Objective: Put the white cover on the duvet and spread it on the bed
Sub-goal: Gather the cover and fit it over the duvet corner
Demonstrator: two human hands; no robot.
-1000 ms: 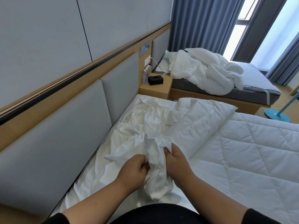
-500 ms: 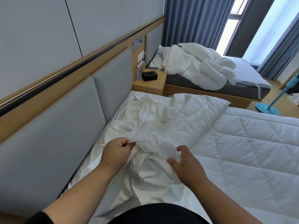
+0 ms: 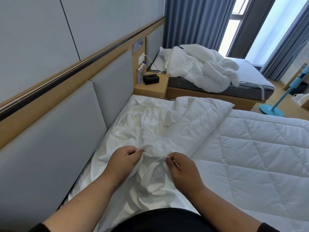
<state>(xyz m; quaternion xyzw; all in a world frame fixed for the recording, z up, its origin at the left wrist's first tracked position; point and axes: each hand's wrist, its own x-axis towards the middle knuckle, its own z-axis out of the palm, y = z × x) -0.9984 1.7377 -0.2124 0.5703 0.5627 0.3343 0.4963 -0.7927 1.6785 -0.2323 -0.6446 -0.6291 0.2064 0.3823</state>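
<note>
Both hands pinch the crumpled white cover [image 3: 147,131] near the headboard [image 3: 50,131]: the left hand [image 3: 123,159] and right hand [image 3: 181,166] each grip a fold (fingers curled), beside the quilted duvet [image 3: 242,148] spread on the bed [image 3: 87,174]

The white cover [image 3: 143,129] is thin, wrinkled matt cloth, the duvet [image 3: 250,148] is soft quilted fabric, the headboard [image 3: 50,131] looks smooth padded grey, and the nightstand [image 3: 150,91] is matt wood.
</note>
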